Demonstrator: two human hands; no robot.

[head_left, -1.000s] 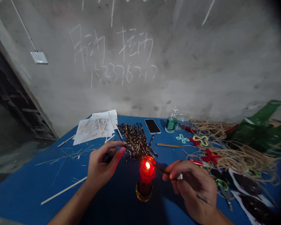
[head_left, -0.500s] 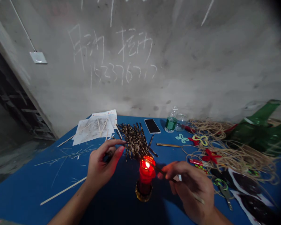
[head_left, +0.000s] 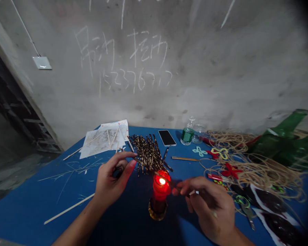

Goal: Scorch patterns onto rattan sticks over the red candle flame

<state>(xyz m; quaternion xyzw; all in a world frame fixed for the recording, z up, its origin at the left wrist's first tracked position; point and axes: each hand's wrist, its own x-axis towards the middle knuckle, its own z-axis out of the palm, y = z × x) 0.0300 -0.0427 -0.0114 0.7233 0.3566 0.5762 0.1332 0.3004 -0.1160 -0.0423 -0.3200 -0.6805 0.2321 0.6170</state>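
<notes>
Blue table, scorched sticks, lit candle between left hand and right hand

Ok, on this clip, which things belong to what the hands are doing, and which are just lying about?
In use: left hand, right hand, thin stick held between them across the flame, lit red candle, pile of scorched sticks.

Lying about: phone, water bottle, tangled twine, papers.
</notes>
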